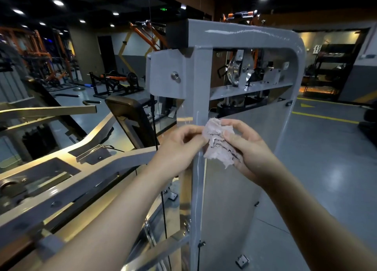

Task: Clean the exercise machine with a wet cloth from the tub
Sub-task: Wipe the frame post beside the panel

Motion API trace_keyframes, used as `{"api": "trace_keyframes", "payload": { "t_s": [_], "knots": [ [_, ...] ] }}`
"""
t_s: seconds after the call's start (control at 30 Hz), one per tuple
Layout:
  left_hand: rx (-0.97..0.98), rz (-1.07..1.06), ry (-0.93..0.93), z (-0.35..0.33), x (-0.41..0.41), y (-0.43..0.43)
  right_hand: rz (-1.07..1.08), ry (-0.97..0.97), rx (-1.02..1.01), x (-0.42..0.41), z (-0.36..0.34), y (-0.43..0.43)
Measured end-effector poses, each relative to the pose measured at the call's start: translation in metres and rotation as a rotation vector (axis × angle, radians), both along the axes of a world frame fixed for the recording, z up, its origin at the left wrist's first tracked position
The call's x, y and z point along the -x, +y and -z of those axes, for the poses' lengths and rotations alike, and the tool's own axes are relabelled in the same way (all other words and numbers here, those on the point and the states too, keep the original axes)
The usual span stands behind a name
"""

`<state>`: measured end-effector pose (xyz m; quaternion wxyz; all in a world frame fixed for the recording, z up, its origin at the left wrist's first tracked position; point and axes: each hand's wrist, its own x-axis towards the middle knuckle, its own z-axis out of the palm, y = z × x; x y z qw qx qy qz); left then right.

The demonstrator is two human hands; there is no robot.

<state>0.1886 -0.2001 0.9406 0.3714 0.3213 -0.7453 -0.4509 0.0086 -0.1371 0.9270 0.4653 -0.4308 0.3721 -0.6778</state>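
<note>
Gym interior, dim, ceiling spots on. Landmark = grey upright post [201,91] of the exercise machine [244,34]; paint glossy.

Cloth [219,143]: pale pink, frayed edges, dark thread marks, bunched up. Sits in front of post at approx mid-height, overlapping post's rt edge. Can't tell if it touches the metal.

L hand [179,146]: just left of post, fingers curled, thumb + fingertips pinching cloth's left edge. Bare forearm comes up from lower left.

R hand [251,148]: just rt of post. Thumb pressed on cloth's front, other fingers curled round behind and over its top. Lower part of cloth lies against the palm.

Near top of post, left side: grey bracket plate w/ bolt [175,75].
Rt of post, inside frame opening: steel pulley [237,68] above a cross shelf.
Below that, rt of post: cloudy panel [234,189] held by black clips.
Left of post: black cable [163,199] running vertical, dark seat pad [130,119], grey lever arms [81,179] slanting toward lower left.
On post below cloth: thin pale streak running down.
Far left of post: orange/black rigs [51,52].
Far rt of post: grey floor [326,168] w/ yellow lines.
</note>
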Motion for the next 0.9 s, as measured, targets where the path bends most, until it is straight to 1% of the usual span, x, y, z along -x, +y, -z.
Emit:
{"api": "trace_keyframes", "payload": {
  "t_s": [0.07,0.13,0.2,0.27,0.33,0.4,0.5,0.57,0.63,0.7,0.73,0.77,0.83,0.9],
  "knots": [
    [0.006,-0.027,-0.014,0.000,0.005,-0.004,0.056,0.049,0.002,0.000,0.002,-0.003],
    [-0.022,-0.057,0.018,0.000,0.009,-0.007,0.224,0.164,-0.010,-0.002,0.005,-0.007],
    [-0.033,-0.085,0.050,0.003,0.013,-0.009,0.434,0.349,-0.009,-0.005,0.006,-0.010],
    [-0.002,-0.140,0.053,0.005,0.015,-0.012,0.598,0.563,0.047,-0.010,0.009,-0.011],
    [0.014,-0.167,0.073,0.005,0.015,-0.016,0.673,0.781,0.140,-0.016,0.012,-0.013],
    [0.009,-0.115,0.084,0.003,0.012,-0.022,0.683,0.930,0.236,-0.018,0.015,-0.016],
    [-0.068,-0.027,0.143,-0.003,0.007,-0.030,0.719,1.032,0.326,-0.017,0.018,-0.024],
    [-0.166,0.034,0.211,-0.006,0.005,-0.033,0.769,1.039,0.334,-0.017,0.017,-0.029],
    [-0.181,0.124,0.233,-0.009,0.003,-0.033,0.812,1.063,0.367,-0.018,0.015,-0.034],
    [-0.184,0.161,0.237,-0.012,-0.001,-0.034,0.823,1.126,0.409,-0.018,0.012,-0.039],
    [-0.155,0.162,0.206,-0.014,-0.003,-0.035,0.820,1.161,0.425,-0.016,0.010,-0.041],
    [-0.078,0.140,0.147,-0.015,-0.005,-0.038,0.820,1.190,0.431,-0.014,0.008,-0.043],
    [0.158,0.016,0.020,-0.018,-0.008,-0.043,0.838,1.207,0.409,-0.007,-0.001,-0.047],
    [0.396,-0.111,-0.040,-0.022,-0.010,-0.046,0.859,1.188,0.396,0.000,-0.014,-0.052]
  ]
}}
